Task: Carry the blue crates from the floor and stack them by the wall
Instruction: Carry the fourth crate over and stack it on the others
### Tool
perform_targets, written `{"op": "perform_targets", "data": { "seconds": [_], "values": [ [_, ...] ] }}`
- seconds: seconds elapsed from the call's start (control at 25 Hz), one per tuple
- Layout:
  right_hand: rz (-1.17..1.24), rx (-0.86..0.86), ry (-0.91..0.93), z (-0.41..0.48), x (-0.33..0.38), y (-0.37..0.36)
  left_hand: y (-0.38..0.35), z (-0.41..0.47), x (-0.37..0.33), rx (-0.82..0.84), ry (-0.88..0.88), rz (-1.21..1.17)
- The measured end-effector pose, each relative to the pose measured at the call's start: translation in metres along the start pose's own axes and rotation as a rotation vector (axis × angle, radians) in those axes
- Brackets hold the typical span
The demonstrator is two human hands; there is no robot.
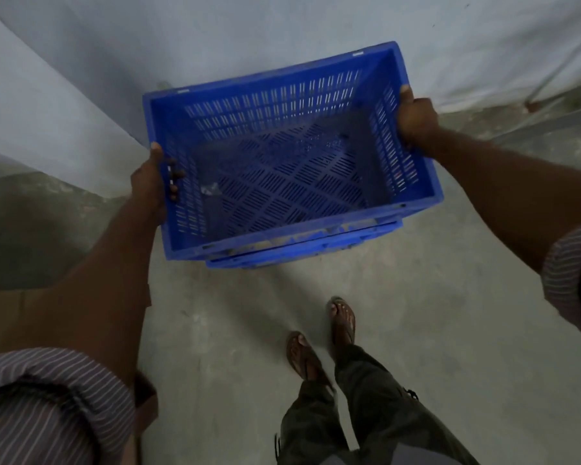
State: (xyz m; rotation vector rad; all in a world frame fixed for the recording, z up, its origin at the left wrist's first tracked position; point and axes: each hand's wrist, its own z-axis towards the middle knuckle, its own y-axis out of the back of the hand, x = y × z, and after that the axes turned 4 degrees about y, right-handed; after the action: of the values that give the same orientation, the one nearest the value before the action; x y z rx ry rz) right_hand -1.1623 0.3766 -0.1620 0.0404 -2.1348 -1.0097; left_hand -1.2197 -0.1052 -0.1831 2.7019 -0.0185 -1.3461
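Concrete floor (215,330) | blue crate (265,105), scrap (212,189) inside | left hand (150,186), right hand (416,119) gripping sides

Dim, soft light (edges bowed, slightly blurred).

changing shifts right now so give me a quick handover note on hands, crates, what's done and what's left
Left hand: grips the left side of the top crate.
Right hand: grips its right rim.
Crates: the top crate is empty and sits over a lower crate, close to the wall. I cannot tell if it is fully seated.
Done: the crate has reached the stack.
Left: settle it, let go, and fetch any others. None are in view.
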Motion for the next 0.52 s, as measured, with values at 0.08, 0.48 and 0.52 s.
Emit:
{"op": "perform_targets", "data": {
  "seconds": [0.08,0.48,0.52],
  "values": [
    [0.042,-0.012,0.022,-0.002,-0.003,0.0,-0.001,0.002,-0.002,-0.002,-0.011,0.012],
    [0.027,0.003,0.046,-0.009,-0.015,0.002,-0.015,-0.016,0.011,-0.082,-0.007,0.074],
    [0.016,0.01,0.052,-0.01,-0.015,0.0,-0.013,-0.018,0.016,-0.098,-0.008,0.066]
  ]
}}
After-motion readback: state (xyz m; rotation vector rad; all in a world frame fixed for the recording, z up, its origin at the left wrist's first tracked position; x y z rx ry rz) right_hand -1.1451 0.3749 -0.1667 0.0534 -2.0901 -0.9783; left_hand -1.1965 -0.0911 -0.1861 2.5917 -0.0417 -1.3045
